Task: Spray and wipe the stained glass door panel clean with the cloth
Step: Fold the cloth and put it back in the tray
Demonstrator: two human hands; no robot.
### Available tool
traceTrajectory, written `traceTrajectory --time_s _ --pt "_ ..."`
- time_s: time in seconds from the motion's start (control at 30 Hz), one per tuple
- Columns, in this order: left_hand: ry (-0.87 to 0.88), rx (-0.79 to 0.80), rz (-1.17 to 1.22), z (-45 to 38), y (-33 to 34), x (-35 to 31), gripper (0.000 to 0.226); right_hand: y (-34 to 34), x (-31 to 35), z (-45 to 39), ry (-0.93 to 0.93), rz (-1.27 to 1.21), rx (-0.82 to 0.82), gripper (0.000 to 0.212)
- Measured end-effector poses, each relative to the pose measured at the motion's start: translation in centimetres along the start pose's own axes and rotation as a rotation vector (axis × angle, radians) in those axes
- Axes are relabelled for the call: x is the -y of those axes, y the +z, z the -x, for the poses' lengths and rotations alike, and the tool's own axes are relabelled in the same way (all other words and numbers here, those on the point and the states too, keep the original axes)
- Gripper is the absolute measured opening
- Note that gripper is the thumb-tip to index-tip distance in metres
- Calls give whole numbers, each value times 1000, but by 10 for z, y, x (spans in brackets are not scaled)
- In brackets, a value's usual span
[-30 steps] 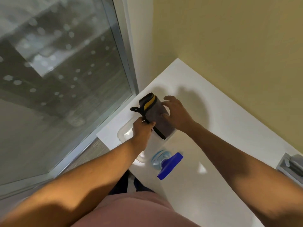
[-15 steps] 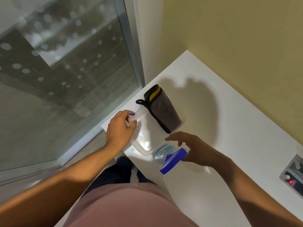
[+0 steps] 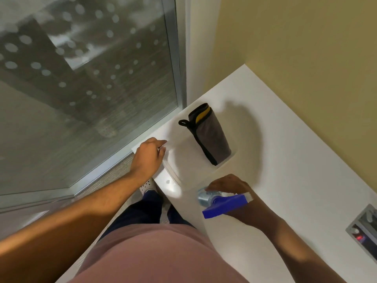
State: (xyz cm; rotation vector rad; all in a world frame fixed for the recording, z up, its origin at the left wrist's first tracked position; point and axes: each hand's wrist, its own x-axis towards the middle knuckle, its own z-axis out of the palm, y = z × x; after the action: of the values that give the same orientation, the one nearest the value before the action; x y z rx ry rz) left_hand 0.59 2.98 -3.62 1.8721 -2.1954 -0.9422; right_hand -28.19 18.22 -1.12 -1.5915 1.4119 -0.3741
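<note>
The glass door panel (image 3: 81, 78) fills the upper left and is dotted with white spots. A folded grey cloth (image 3: 212, 135) with black edging and a yellow strip lies in a clear plastic tray (image 3: 173, 174) on the white table (image 3: 285, 160). My left hand (image 3: 149, 158) pinches the tray's left rim, a short way from the cloth. The spray bottle (image 3: 224, 207), seen from above with its blue trigger head, stands near the table's front edge. My right hand (image 3: 230, 184) curls around its neck behind the blue head.
A yellow wall (image 3: 306, 48) borders the table at the back right. A grey device (image 3: 363, 231) with a red light sits at the table's right edge. The door's metal frame (image 3: 173, 68) meets the table's far left corner. My legs stand between door and table.
Both hands have let go of the cloth, which now lies in the tray. My left hand went to the tray's rim and my right hand came down onto the spray bottle.
</note>
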Motion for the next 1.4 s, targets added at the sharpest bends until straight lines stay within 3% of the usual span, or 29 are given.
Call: traceTrajectory --time_s 0.1,0.33,0.47,0.53,0.7,0.8,0.87,1.2,1.33,1.4 --pt "6 -17 40 1 3 2 34 -10 44 22 31 -60 -24 41" --pt "36 -15 31 8 6 4 43 -18 121 27 91 -214 -505 66" --pt "49 -29 -28 14 7 1 55 0 115 -17 199 -274 -678 49" --pt "42 -29 -60 17 8 -1 57 15 109 -41 238 -333 -688 46" --pt "35 -25 -79 21 13 -1 57 55 87 -83 277 -398 -713 64" --pt "32 -14 -116 19 15 -1 58 73 81 -95 230 -343 -775 51" --pt "18 2 -129 18 17 -2 56 80 81 -99 219 -306 -797 56" --pt "43 59 -121 16 16 0 55 97 74 -100 237 -369 -717 47" --pt "80 68 -40 17 13 2 61 96 81 -94 209 -378 -691 70" --pt "103 61 -46 18 11 3 61 95 80 -93 225 -378 -682 66"
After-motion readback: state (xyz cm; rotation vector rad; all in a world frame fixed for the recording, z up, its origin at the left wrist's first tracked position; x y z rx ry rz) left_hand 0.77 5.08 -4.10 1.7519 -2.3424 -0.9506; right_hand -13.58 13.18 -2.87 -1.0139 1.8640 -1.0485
